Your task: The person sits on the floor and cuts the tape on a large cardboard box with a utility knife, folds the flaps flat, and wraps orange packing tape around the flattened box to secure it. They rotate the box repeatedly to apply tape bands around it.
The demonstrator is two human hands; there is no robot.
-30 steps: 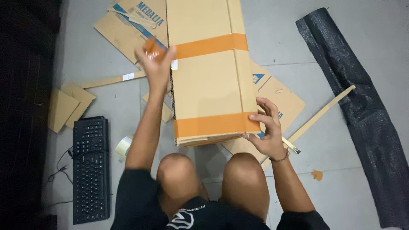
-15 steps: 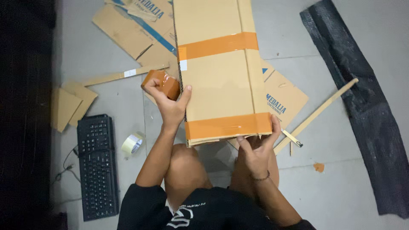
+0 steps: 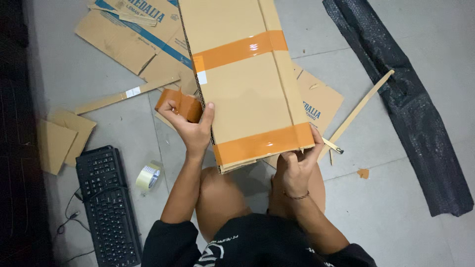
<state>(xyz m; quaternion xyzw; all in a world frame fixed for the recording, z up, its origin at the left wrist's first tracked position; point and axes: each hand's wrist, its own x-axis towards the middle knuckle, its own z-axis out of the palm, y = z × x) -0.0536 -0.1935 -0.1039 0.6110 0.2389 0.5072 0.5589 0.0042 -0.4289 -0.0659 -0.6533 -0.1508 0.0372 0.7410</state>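
A long brown cardboard box (image 3: 247, 89) lies on the floor in front of my knees, bound by two bands of orange-brown tape (image 3: 240, 49). My left hand (image 3: 190, 126) grips a roll of brown tape (image 3: 180, 105) against the box's left side, thumb resting on the box edge. My right hand (image 3: 296, 165) holds the box's near right corner, fingers pressed on the near tape band (image 3: 262, 145).
A black keyboard (image 3: 104, 198) lies at the lower left, with a clear tape roll (image 3: 148, 175) beside it. Flattened cardboard sheets (image 3: 128, 37) and scraps (image 3: 59, 138) lie to the left. A black mesh strip (image 3: 410, 104) and a wooden stick (image 3: 358, 111) lie to the right.
My left hand came down from high on the box's left side with the brown tape roll to the near part. My right hand slid under the near right corner.
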